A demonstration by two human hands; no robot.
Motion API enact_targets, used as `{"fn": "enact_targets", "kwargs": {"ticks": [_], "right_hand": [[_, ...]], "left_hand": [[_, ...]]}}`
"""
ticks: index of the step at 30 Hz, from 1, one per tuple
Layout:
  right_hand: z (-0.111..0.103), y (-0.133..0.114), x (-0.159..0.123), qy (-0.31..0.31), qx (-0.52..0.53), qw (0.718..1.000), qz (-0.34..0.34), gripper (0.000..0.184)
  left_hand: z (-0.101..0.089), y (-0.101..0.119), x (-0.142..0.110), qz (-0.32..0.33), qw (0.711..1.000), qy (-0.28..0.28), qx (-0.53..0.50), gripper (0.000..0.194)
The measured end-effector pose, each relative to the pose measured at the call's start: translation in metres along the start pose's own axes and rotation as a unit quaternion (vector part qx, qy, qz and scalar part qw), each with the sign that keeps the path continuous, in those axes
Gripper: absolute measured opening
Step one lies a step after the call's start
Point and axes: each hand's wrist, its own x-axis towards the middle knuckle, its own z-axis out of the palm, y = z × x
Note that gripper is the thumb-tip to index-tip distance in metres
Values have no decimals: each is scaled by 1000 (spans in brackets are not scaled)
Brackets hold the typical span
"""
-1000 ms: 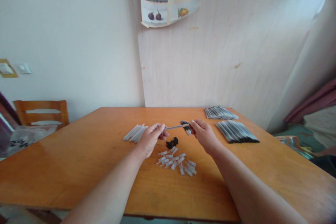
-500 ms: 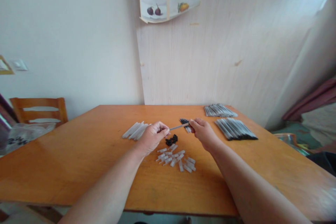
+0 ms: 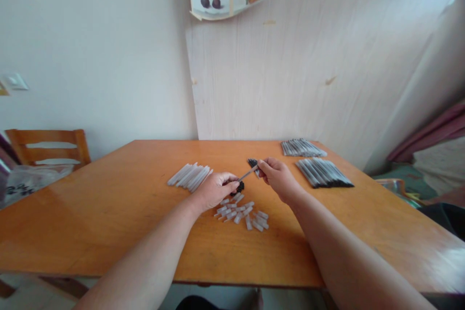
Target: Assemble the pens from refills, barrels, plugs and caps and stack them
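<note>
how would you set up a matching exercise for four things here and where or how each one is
Things:
1. Long translucent white tubes
2. Slim grey pen-like stick
3. Nearer row of grey rods with black ends
4. Small whitish translucent pieces

Places and states:
A. right of the right hand
B. left of the left hand
C. scattered loosely on the orange-brown wooden table
D. held between both hands

Pairs: 1-B, 2-D, 3-A, 4-C
</note>
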Motion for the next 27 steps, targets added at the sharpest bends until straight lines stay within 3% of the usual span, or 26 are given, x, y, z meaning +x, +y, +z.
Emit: {"fn": "enact_targets", "kwargs": {"ticks": [7,12,18,21,27], "right_hand": [[-5,-8,-3,-28,-17,998,46,27],[-10,-12,-9,-176,-134,975,34,9],[-14,-2,-10,-321,-236,916,-40,10],[-14,3,-11,-351,-250,901,-44,15],[-11,6,-12,-350,-269,895,-58,20]], "left_hand": [[-2,7,1,-11,999,44,-31,25],[-5,14,0,-39,994,84,-59,27],[-5,10,2,-45,988,92,-114,28],[-5,8,2,-50,986,96,-126,28],[-6,14,1,-47,984,105,-139,27]]}}
